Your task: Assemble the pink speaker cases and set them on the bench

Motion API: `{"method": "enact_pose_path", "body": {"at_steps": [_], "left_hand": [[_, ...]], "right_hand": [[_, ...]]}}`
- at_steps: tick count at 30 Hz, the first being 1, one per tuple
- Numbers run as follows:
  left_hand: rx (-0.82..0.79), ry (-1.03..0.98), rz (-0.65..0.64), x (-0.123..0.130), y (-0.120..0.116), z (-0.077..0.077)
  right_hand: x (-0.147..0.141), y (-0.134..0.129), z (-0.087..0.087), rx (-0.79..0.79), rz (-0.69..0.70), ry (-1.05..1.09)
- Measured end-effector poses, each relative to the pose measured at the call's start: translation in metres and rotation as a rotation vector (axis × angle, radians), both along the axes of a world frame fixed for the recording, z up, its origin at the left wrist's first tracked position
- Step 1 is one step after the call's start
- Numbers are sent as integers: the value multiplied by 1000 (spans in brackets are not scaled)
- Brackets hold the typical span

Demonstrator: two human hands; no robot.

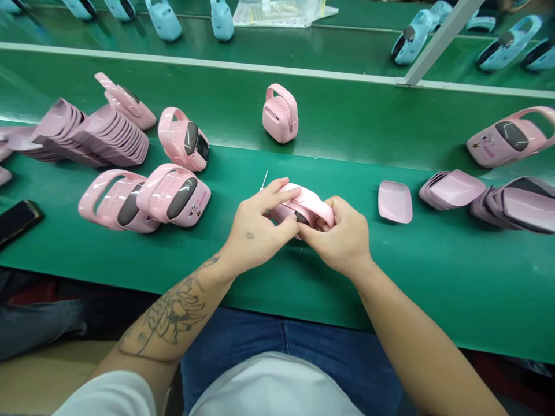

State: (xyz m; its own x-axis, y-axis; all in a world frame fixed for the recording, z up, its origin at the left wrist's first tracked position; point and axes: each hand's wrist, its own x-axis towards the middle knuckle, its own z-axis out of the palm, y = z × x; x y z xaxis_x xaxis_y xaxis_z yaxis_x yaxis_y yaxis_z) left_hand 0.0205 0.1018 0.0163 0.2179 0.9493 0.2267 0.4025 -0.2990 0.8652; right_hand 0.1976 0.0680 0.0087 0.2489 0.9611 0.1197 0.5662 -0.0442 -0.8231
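Observation:
A pink plastic device with a loop handle and a dark window [310,199] is held just above the green bench, partly covered by my fingers. My left hand [260,222] grips its body from the left, fingers over the top and thumb on the near side. Around the handle end, my right hand [342,234] is closed, its thumb pressing near the dark window. Beyond my left fingertips a thin white rod [265,179] sticks out; its other end is hidden. To the right of my right hand lies a single pink curved panel [395,201].
Similar pink devices [176,196] stand at left, near stacked pink panels [108,136] and a dark phone [19,222]. Another pink device [281,115] stands straight ahead. More panels [453,189] lie at right. Blue devices [163,20] line the far side behind a metal rail [217,63].

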Motion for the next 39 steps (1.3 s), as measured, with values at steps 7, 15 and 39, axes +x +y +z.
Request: {"method": "enact_pose_path", "body": {"at_steps": [7,15,39], "left_hand": [[-90,-39,-14,2,4,5],[-71,-23,-255,-21,33,-10],[64,-291,165,34,46,-23]], "right_hand": [[2,-1,-1,14,6,-30],[6,0,3,-8,40,-51],[-5,8,1,132,156,-131]]}}
